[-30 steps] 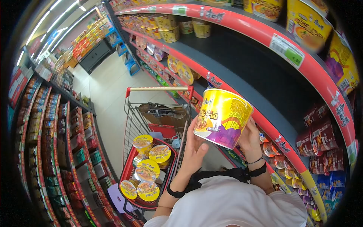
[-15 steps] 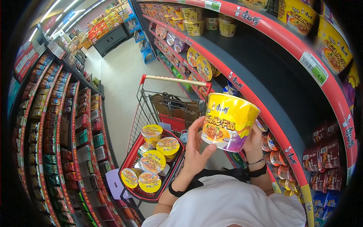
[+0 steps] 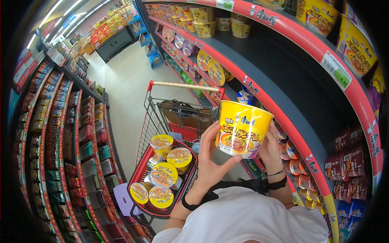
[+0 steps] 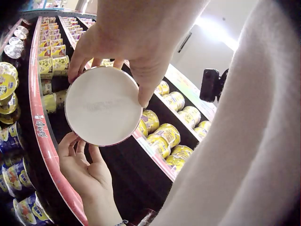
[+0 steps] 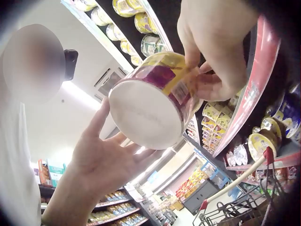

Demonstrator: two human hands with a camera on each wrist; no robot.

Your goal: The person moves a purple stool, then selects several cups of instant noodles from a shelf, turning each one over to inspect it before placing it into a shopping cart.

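**Both hands on one Master Kong beef noodle bowl [image 3: 245, 128], label up for a look**

I hold the yellow bowl in front of me, over the aisle between the red-edged shelf [image 3: 302, 38] and the shopping cart [image 3: 185, 87]. My left hand [image 3: 211, 158] is curled round one side, thumb across the lower front; my right hand [image 3: 270, 150] grips the other side, its fingertips reaching the base. The printed front faces me, so I judge the step in hand to be checking this bowl. The next move, I think, calls for an even grip from both sides while I decide where it belongs: basket or shelf.

My count: one bowl in hand; five yellow-lidded noodle cups [image 3: 163, 174] visible in the red basket [image 3: 142, 173], and I cannot tell whether more lie beneath; one cart. On the upper right shelf I see two large yellow bowls [image 3: 357, 47] well, others only partly.
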